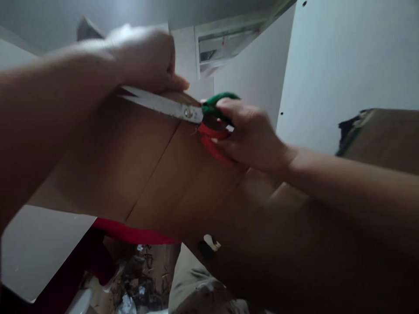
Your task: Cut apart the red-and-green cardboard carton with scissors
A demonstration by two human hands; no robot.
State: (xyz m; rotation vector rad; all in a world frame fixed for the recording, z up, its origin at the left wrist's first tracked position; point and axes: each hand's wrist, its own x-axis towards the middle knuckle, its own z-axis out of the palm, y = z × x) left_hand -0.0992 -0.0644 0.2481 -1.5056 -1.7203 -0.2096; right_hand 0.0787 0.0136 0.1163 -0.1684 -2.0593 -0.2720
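Observation:
My right hand (252,131) grips a pair of scissors (160,104) by its green and red handles. The metal blades point left, their tips slightly apart, and lie over a brown cardboard sheet (140,165) near its upper edge. A dark straight line runs down the sheet from beneath the blades. My left hand (144,56) is closed at the cardboard's upper edge, just above the blades, and its fingers are mostly hidden. Behind that wrist a grey piece (88,29) sticks up; its kind is unclear. Both hands are a little blurred.
White panels (353,61) stand at the right, and more brown cardboard (386,139) is beside them. Below lie scraps (140,279) on the floor, near a red cloth (137,233) and a leg in light trousers (196,274). A white surface (42,248) is at lower left.

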